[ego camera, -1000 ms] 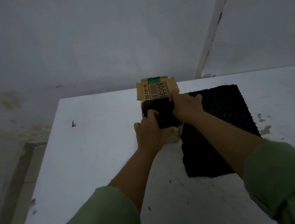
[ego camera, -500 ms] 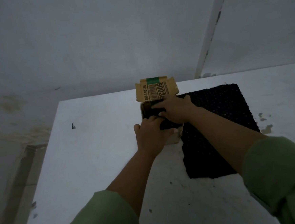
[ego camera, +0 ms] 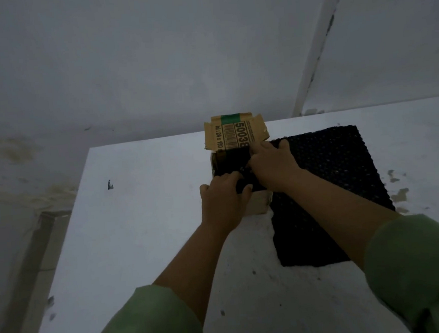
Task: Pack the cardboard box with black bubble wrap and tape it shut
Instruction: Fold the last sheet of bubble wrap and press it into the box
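A small cardboard box (ego camera: 234, 136) stands on the white table (ego camera: 144, 224), its far flap upright with a barcode label and a green stripe. Black bubble wrap (ego camera: 228, 163) fills the box's opening. My left hand (ego camera: 222, 203) rests on the box's near edge, fingers curled onto the wrap. My right hand (ego camera: 272, 166) lies over the right side of the opening, fingers pressed down on the wrap. A large flat sheet of black bubble wrap (ego camera: 330, 191) lies on the table right of the box, under my right forearm.
The table's left edge drops to a floor with a grey strip (ego camera: 28, 260). A pale wall with a white vertical trim (ego camera: 316, 45) stands behind the table. Stains mark the table at the right (ego camera: 399, 194).
My right hand slid left across the box opening, then back toward its right side, pressing the wrap. My left hand's fingers moved further up onto the wrap.
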